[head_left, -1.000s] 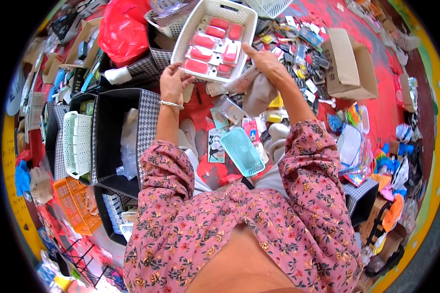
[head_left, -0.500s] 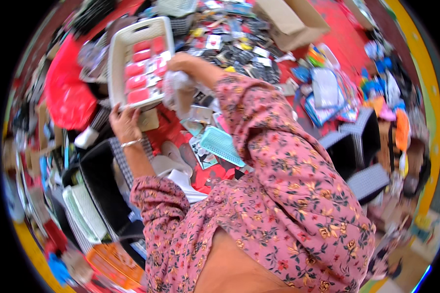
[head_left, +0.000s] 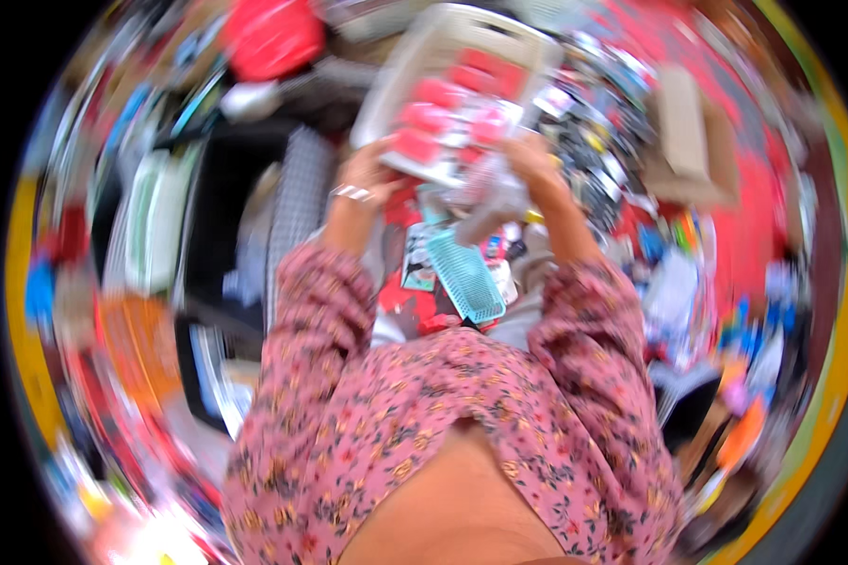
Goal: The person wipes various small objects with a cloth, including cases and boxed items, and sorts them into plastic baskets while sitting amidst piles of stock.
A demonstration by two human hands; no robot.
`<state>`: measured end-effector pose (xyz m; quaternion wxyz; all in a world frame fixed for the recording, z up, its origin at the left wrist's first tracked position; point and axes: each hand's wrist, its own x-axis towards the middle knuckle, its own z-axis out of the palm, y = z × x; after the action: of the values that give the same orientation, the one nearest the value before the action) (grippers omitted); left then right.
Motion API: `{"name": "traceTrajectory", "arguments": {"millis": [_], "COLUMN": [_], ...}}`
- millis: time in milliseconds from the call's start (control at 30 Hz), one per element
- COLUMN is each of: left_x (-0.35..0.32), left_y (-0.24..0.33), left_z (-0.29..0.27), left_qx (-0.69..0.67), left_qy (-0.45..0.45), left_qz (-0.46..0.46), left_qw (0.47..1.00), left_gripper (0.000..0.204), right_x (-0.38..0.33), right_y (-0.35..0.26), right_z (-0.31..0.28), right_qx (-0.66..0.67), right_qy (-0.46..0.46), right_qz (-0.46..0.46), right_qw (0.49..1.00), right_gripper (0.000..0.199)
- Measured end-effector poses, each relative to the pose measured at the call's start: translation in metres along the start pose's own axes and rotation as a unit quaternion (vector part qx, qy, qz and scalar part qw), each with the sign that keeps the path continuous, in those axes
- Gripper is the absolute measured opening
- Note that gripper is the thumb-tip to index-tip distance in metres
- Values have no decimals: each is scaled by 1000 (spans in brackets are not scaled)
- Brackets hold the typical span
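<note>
Two bare hands work at a white basket [head_left: 386,89] near the top of the head view, which is smeared by motion blur. It stands tilted, its long sides slanting up to the right, with several red packs [head_left: 426,117] on pale backings inside, bunched toward the near end.

The left hand [head_left: 363,172], with a bright bracelet [head_left: 351,194] at the wrist, is at the basket's near left corner. Its fingers touch that corner, but the blur hides whether they are clamped on it or merely laid against it. The right hand [head_left: 533,166] is at the near right side of the basket, its fingers bent and closed on a grey cloth [head_left: 501,203] that hangs below the palm; the fingertips themselves are too blurred to make out.

Below the cloth, between the person's legs, lies a small turquoise basket [head_left: 466,273], with a black-and-white card [head_left: 417,256] just beside it on the left. Left of the person are a black box [head_left: 226,212] with a patterned grey side, pale green baskets [head_left: 151,221] and an orange crate [head_left: 139,353]. A red bag [head_left: 271,38] sits at the upper left. Right of the white basket spread jumbled small packets [head_left: 594,141], and beyond them stands a cardboard box [head_left: 683,132].
</note>
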<state>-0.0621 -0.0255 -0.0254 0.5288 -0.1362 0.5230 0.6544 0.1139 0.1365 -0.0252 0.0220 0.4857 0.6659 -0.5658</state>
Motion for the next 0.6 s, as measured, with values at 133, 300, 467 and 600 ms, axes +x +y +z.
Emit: {"name": "traceTrajectory", "arguments": {"millis": [133, 300, 467, 600], "left_x": [13, 3, -28, -16], "left_y": [-42, -106, -110, -93], "left_z": [-10, -33, -29, -31], "left_qx": [-37, -142, -120, -82], "left_qy": [-34, -82, -3, 25], "left_qz": [-34, -110, -34, -13], "left_qw": [998, 980, 992, 996], "left_gripper": [40, 39, 28, 22], "right_x": [5, -50, -77, -69], "right_y": [58, 50, 51, 45], "right_z": [-8, 11, 8, 1], "right_qx": [-121, -129, -82, -30], "right_qy": [59, 82, 28, -18], "right_qz": [-105, -106, -91, -116], "right_qw": [985, 982, 992, 993], "right_gripper": [30, 29, 29, 39]}}
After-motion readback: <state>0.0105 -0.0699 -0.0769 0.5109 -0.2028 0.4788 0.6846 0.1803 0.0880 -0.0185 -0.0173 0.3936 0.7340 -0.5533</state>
